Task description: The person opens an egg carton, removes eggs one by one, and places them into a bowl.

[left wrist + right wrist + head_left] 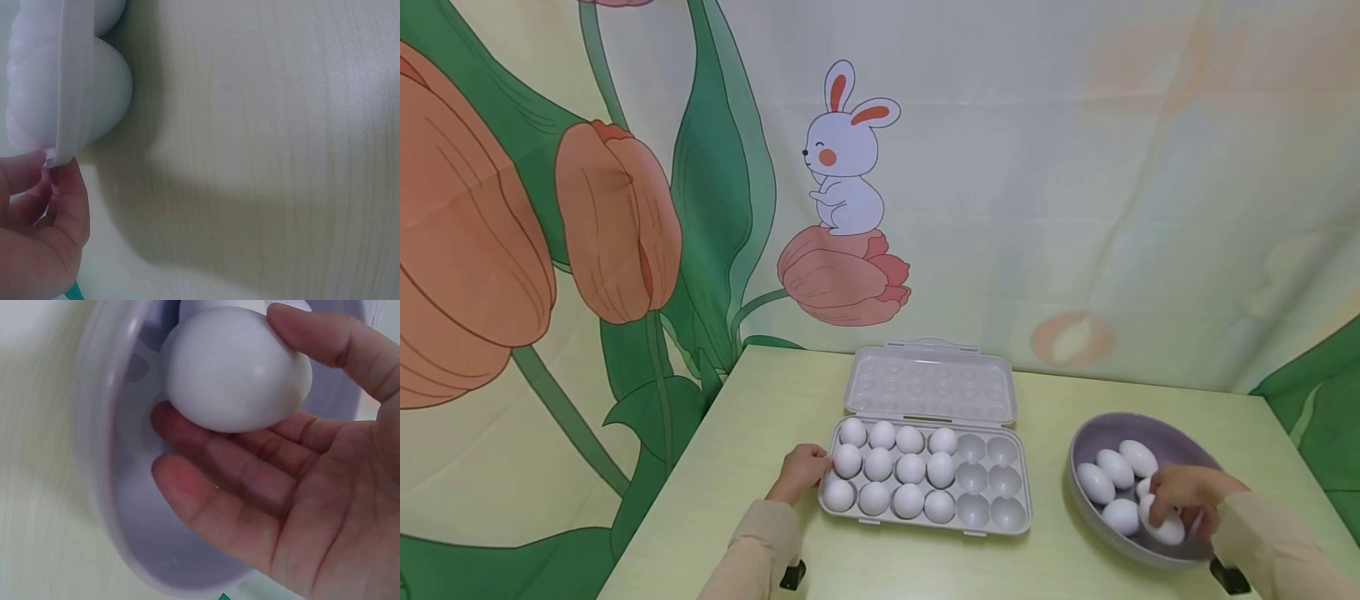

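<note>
An open plastic egg carton (1028, 500) lies on the table, with white eggs (910, 468) in its left and middle cups. The two columns of cups (988, 479) at its right end hold none. At the carton's left edge my left hand (802, 472) pinches the rim between thumb and fingers; the left wrist view shows this grip (47, 219) close up. Inside the purple-grey bowl (1078, 450) at the right, my right hand (1191, 490) holds a white egg (237, 369), thumb on top and fingers beneath. Other eggs (1115, 469) lie in the bowl around it.
The carton's lid (932, 385) is folded back behind it. A pale wood-grain table (760, 392) bears carton and bowl, with a gap between the two. Behind the table hangs a printed cloth (1000, 208) with tulips and a rabbit.
</note>
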